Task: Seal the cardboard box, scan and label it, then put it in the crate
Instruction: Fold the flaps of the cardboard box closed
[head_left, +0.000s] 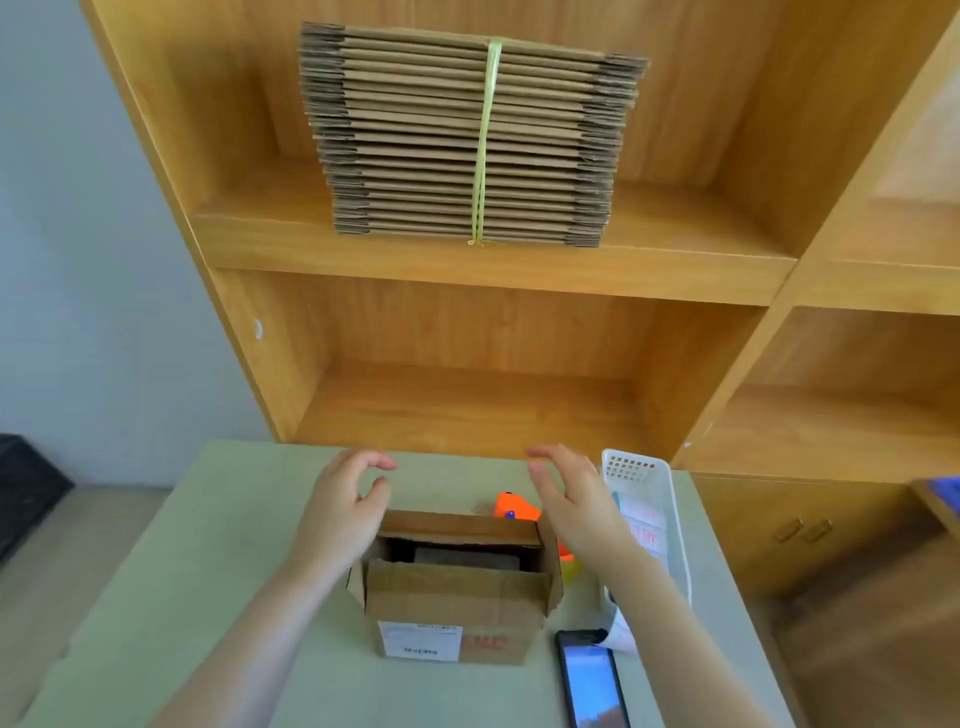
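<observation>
A small cardboard box (457, 587) sits near the front of a pale green surface (171, 571), flaps open, a white label on its near side and a dark item inside. Both hands hover over its far corners holding nothing, the left hand (348, 499) loosely curled, the right hand (566, 493) with straighter fingers. An orange tape dispenser (514, 508) lies behind the box, a white basket (660, 499) and a phone (592, 680) to its right, and bundled flat cartons (467, 140) on a wooden shelf (493, 260) beyond.

No legible txt; cardboard box (451, 613) label (420, 642) print too blurred.
</observation>
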